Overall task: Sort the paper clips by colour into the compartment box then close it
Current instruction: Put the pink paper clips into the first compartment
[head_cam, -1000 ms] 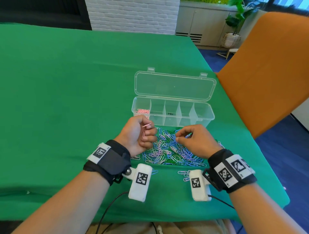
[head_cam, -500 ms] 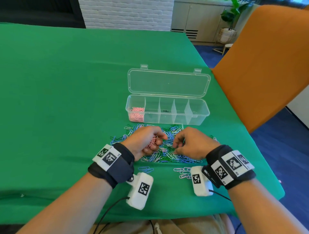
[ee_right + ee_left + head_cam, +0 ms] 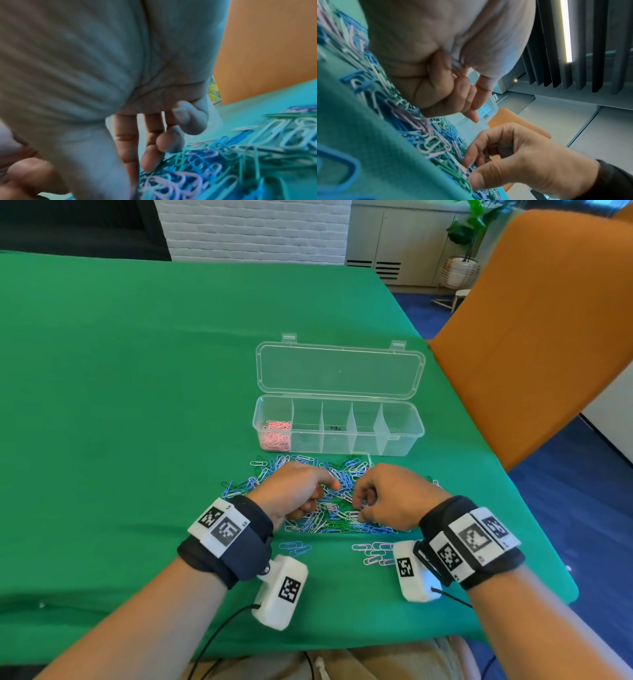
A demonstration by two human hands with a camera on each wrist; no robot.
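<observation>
Head view with both wrist views. A clear compartment box stands open near the right edge of the green table, its lid folded flat toward the far edge. Only the leftmost compartment holds anything: a heap of pink paper clips; the other four compartments appear empty. Between the box and the near edge lies the mixed pile of paper clips in blue, green, pink and white, with a few loose blue clips and pink clips nearer the edge. The left hand rests on the pile with fingers curled under the palm; whether it grips clips cannot be told. The right hand is over the pile just beside it, thumb and fingers drawn together at a clip in the pile, though a firm pinch cannot be confirmed. By this evidence, sorting is at an early stage: pink is partly gathered, stray pink clips remain, the other colours are untouched, and the lid is not yet closed. An orange chair stands at the right edge.
</observation>
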